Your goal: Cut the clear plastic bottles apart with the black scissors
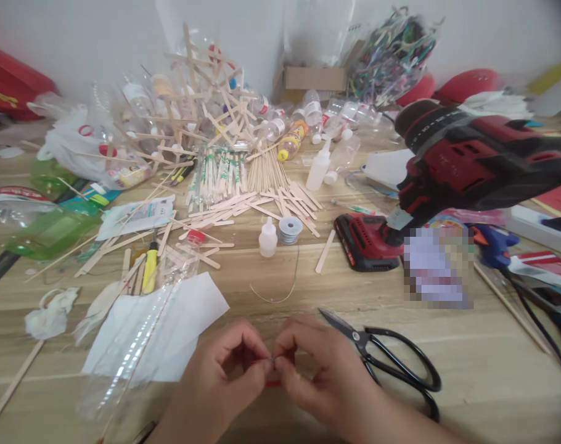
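My left hand [234, 370] and my right hand [312, 364] meet at the front middle of the table, thumbs and index fingers pinched tip to tip. A tiny dark end of what looks like thin wire [272, 359] shows between the fingertips; the fingers hide most of it. Just below them is a red strip [274, 383], mostly covered, and I cannot tell whether it is held. Black-handled scissors [386, 351] lie partly open beside my right hand. Beyond both hands stands a spool of wire [290, 230], its loose end curling across the wood.
White paper [201, 308] and a clear plastic sleeve [132, 345] lie left. A small white bottle [267, 239] stands by the spool. A red cordless drill [451, 166] stands at right, near a blue glue gun [495, 243]. Wooden sticks [234, 203] and plastic bottles crowd the back.
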Available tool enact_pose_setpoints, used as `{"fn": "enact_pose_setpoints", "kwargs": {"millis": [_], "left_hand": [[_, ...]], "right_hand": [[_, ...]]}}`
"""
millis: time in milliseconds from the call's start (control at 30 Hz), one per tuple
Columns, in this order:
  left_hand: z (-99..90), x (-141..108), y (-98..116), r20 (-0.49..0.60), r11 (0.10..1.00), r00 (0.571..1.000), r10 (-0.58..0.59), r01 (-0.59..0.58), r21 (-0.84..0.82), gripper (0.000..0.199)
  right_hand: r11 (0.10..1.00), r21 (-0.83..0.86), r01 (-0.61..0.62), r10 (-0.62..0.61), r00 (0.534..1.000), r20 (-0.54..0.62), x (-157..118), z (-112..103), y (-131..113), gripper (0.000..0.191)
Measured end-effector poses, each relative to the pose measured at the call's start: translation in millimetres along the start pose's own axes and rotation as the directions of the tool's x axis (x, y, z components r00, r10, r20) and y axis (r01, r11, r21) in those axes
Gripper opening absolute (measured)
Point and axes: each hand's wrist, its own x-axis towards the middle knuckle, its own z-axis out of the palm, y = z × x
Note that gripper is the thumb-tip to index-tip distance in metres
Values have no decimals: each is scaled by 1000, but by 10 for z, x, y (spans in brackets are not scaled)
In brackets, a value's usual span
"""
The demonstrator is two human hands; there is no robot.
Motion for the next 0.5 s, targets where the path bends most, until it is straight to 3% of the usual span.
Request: {"fn": "enact_pose_setpoints", "kwargs": {"millis": [167, 500], "left_hand": [[32, 58, 88, 12, 987, 991, -134, 135, -93, 18], [28, 66, 119, 42, 963, 983, -177, 182, -197, 16]], "right_hand": [[981, 58, -185, 179, 979, 98, 18, -10, -14, 15], [945, 15, -327, 320, 934, 158, 65, -28, -28, 19]]}}
